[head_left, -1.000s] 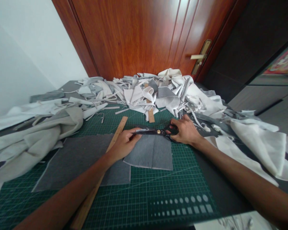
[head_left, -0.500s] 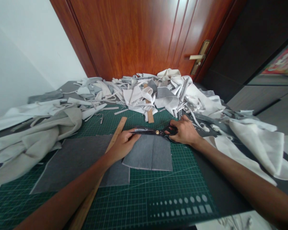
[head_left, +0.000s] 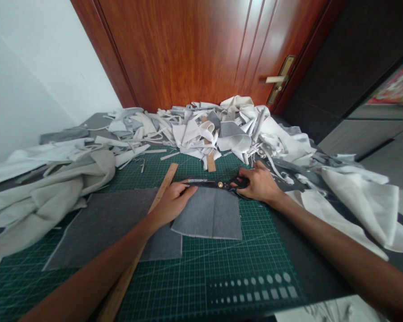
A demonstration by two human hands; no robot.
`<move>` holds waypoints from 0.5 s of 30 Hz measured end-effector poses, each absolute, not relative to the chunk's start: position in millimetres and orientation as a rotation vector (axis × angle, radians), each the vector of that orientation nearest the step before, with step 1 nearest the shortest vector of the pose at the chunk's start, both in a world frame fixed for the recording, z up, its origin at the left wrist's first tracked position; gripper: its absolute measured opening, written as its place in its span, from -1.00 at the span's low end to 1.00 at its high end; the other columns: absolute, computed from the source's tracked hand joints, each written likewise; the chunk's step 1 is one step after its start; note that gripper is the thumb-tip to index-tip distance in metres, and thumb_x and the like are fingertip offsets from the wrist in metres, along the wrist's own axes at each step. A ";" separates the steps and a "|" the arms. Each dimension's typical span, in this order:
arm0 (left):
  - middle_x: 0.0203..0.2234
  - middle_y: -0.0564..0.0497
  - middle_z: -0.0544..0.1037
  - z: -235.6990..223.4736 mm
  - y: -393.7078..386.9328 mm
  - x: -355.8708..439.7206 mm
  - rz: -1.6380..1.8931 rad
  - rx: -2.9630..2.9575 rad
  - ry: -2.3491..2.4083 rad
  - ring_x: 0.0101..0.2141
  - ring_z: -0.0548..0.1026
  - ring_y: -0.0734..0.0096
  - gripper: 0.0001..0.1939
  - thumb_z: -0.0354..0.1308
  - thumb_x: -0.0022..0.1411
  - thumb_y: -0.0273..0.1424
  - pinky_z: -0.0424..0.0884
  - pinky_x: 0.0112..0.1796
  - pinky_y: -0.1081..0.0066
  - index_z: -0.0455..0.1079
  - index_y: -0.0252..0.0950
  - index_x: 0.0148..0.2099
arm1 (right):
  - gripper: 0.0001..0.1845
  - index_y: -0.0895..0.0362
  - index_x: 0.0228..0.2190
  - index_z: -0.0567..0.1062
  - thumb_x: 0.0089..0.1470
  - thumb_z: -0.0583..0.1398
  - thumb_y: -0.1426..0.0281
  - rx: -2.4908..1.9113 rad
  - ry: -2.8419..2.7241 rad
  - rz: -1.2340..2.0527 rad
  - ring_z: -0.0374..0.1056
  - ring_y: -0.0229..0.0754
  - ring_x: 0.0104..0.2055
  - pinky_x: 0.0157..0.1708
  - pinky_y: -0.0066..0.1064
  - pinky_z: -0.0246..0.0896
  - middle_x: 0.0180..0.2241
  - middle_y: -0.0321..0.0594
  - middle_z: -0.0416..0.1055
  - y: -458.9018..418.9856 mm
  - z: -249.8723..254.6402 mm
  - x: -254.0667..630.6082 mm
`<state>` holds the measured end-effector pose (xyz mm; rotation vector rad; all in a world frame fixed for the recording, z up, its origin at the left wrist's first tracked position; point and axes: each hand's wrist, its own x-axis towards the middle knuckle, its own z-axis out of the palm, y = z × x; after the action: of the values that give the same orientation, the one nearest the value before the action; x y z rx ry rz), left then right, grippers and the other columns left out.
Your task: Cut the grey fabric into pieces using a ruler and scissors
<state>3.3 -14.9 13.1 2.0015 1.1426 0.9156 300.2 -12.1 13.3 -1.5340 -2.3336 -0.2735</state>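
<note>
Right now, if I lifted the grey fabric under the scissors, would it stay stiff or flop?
Probably floppy, with some body: the grey fabric lies flat with crisp edges. It likely weighs little, and may slide on the cutting mat once the left hand lifts.

1 head view, facing forward, down onto scissors (head_left: 220, 184)

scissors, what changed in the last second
The scissors in the right hand have closed slightly, their blades narrowing along the top edge of the gray fabric. The left hand stays pressed on that fabric. The wooden ruler, cutting mat and scrap heap look unchanged.
</note>
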 end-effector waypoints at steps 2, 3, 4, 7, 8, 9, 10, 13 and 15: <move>-0.51 0.03 0.53 13.5 -14.3 3.0 0.888 1.980 1.130 -0.43 0.49 0.31 -0.62 0.05 0.32 -0.21 0.44 -0.36 0.35 0.41 -0.25 -0.50 | -0.67 0.05 -0.44 0.48 0.08 0.21 0.05 -1.546 -2.319 -0.266 0.31 -0.08 -0.43 -0.20 -0.24 0.02 -0.56 -0.23 0.48 -12.1 13.2 300.2; -0.52 0.03 0.52 13.6 -13.9 2.9 0.885 1.963 1.125 -0.43 0.49 0.31 -0.63 0.05 0.32 -0.21 0.42 -0.37 0.36 0.41 -0.25 -0.50 | -0.68 0.05 -0.45 0.49 0.08 0.21 0.05 -1.549 -2.312 -0.264 0.31 -0.09 -0.44 -0.19 -0.24 0.03 -0.56 -0.24 0.48 -12.0 13.0 300.2; -0.53 0.04 0.50 13.5 -13.5 2.8 0.895 1.944 1.124 -0.43 0.48 0.31 -0.63 0.04 0.31 -0.21 0.41 -0.38 0.36 0.41 -0.25 -0.49 | -0.68 0.05 -0.45 0.49 0.08 0.21 0.05 -1.551 -2.305 -0.265 0.31 -0.10 -0.44 -0.18 -0.24 0.03 -0.56 -0.24 0.48 -12.0 12.8 300.1; -0.55 0.05 0.47 12.4 -12.0 2.5 0.915 1.910 1.130 -0.44 0.46 0.32 -0.63 0.05 0.30 -0.19 0.39 -0.40 0.37 0.41 -0.25 -0.49 | -0.66 0.05 -0.45 0.50 0.09 0.21 0.05 -1.555 -2.295 -0.282 0.31 -0.10 -0.44 -0.17 -0.24 0.03 -0.57 -0.23 0.49 -11.9 12.4 300.1; -0.55 0.05 0.47 11.9 -11.5 2.3 0.918 1.905 1.135 -0.44 0.45 0.32 -0.64 0.06 0.29 -0.18 0.38 -0.40 0.37 0.42 -0.25 -0.48 | -0.65 0.05 -0.46 0.50 0.10 0.20 0.04 -1.558 -2.295 -0.290 0.31 -0.09 -0.44 -0.18 -0.24 0.04 -0.57 -0.23 0.49 -11.9 12.4 300.2; -0.55 0.06 0.47 11.5 -11.1 2.2 0.918 1.900 1.140 -0.44 0.45 0.32 -0.64 0.06 0.29 -0.18 0.38 -0.40 0.36 0.42 -0.26 -0.48 | -0.64 0.06 -0.46 0.50 0.10 0.20 0.03 -1.561 -2.295 -0.297 0.32 -0.09 -0.43 -0.18 -0.25 0.04 -0.57 -0.23 0.49 -12.0 12.5 300.3; -0.56 0.06 0.47 11.0 -10.8 2.1 0.915 1.894 1.144 -0.44 0.45 0.32 -0.64 0.07 0.28 -0.18 0.38 -0.40 0.36 0.42 -0.26 -0.48 | -0.64 0.06 -0.46 0.50 0.11 0.20 0.03 -1.564 -2.296 -0.301 0.32 -0.09 -0.43 -0.19 -0.25 0.04 -0.57 -0.23 0.49 -12.1 12.7 300.3; -0.57 0.06 0.44 10.3 -10.5 2.1 0.916 1.884 1.151 -0.44 0.44 0.32 -0.63 0.07 0.28 -0.17 0.38 -0.40 0.36 0.40 -0.25 -0.50 | -0.64 0.05 -0.47 0.51 0.10 0.20 0.03 -1.568 -2.288 -0.309 0.32 -0.09 -0.42 -0.22 -0.26 0.03 -0.57 -0.23 0.49 -12.4 13.0 300.6; -0.57 0.06 0.44 10.4 -10.6 2.3 0.932 1.899 1.167 -0.45 0.45 0.32 -0.62 0.07 0.28 -0.16 0.38 -0.41 0.36 0.39 -0.24 -0.51 | -0.64 0.05 -0.47 0.51 0.10 0.21 0.03 -1.566 -2.279 -0.325 0.32 -0.08 -0.42 -0.23 -0.26 0.03 -0.57 -0.23 0.49 -12.7 12.9 300.8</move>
<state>2.3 -10.6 10.4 1.8990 1.1667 0.9323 300.8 -12.7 12.9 -1.5665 -2.2793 -0.3246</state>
